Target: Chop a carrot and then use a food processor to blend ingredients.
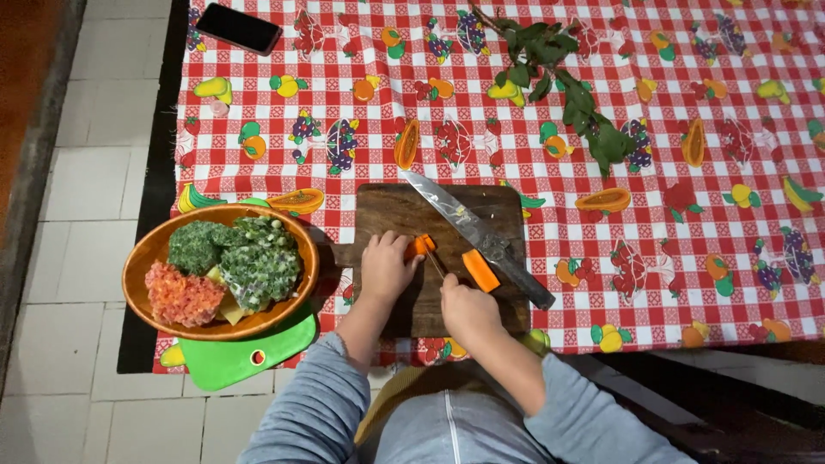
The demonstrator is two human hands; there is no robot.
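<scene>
A dark wooden cutting board (391, 206) lies on a red checked tablecloth with fruit prints. My left hand (385, 268) presses a small orange carrot piece (419, 247) onto the board. My right hand (466, 311) grips a small knife whose thin blade (436, 263) reaches up to that piece. A second, longer carrot piece (479, 270) lies just right of the blade. A large kitchen knife (468, 225) rests diagonally across the board with its dark handle toward the lower right, and neither hand touches it.
An orange bowl (142, 258) with chopped greens and red bits sits left of the board, on a green plastic board (249, 354) at the table edge. A leafy sprig (559, 77) and a dark phone (237, 27) lie at the far side. Tiled floor is at the left.
</scene>
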